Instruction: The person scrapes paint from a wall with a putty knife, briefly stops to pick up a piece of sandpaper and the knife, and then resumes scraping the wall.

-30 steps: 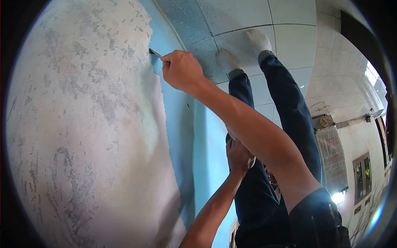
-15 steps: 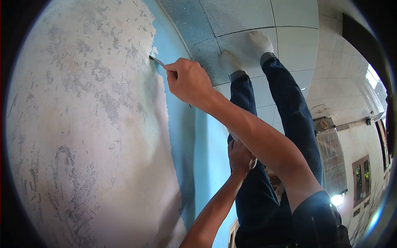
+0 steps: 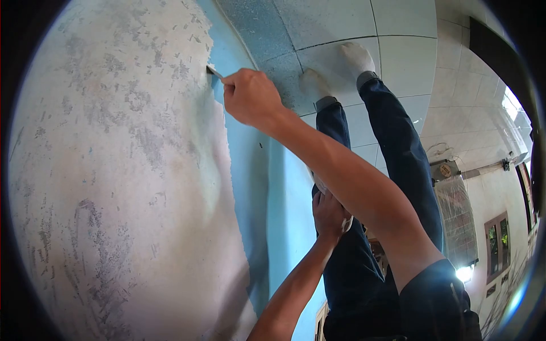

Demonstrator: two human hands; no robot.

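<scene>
My right hand (image 3: 253, 96) is closed round a scraper (image 3: 215, 72), its thin metal blade against the wall where the pale patchy coating (image 3: 142, 187) meets the blue paint (image 3: 248, 187). That border is ragged. My left hand (image 3: 331, 213) lies at my thigh, below my right forearm, with its fingers curled. A whitish bit of something shows at its fingers and a pale curved piece by its wrist; I cannot make out what they are.
Pale floor tiles (image 3: 406, 62) lie under my feet, with dusty bluish tiles (image 3: 256, 34) along the wall's base. My legs in dark trousers (image 3: 398, 142) stand close to the wall. A plastic-covered item (image 3: 456, 216), a bright lamp (image 3: 464, 274) and a window (image 3: 498, 248) are at the right.
My right hand and the scraper have moved slightly up and to the left along the ragged border. A white flake by the blade is gone from view. My left hand has stayed put.
</scene>
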